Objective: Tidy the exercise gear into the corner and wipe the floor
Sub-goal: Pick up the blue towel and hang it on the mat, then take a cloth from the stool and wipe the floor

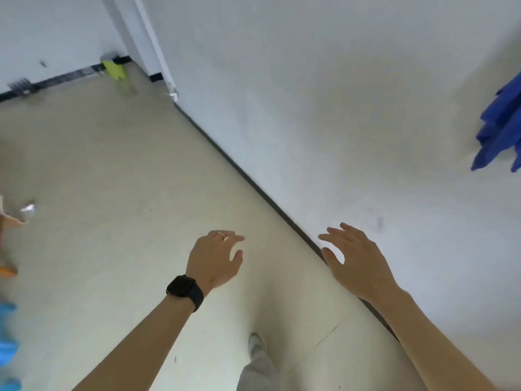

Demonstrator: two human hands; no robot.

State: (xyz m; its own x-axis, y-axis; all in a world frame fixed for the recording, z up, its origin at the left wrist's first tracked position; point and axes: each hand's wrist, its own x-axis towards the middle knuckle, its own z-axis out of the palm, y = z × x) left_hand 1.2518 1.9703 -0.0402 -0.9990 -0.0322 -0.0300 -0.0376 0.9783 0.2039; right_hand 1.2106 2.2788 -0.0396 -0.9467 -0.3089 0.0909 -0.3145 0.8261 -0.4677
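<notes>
My left hand [215,258], with a black watch on the wrist and a ring, hovers over the pale floor [112,165] with fingers apart and nothing in it. My right hand [355,258] is held out beside it, fingers spread and empty, in front of the white wall [310,108] near its dark baseboard [253,182]. A small yellow-green object [114,69] lies far off in the corner at the top left. A blue item [7,348] and an orange one [8,271] are cut off at the left edge, too blurred to name.
A blue cloth-like thing [501,128] hangs against the wall at the right edge. A crumpled silver scrap [28,208] lies on the floor at the left. A dark comb-like object [21,86] sits by the far baseboard. My grey trouser leg and shoe [258,359] are below.
</notes>
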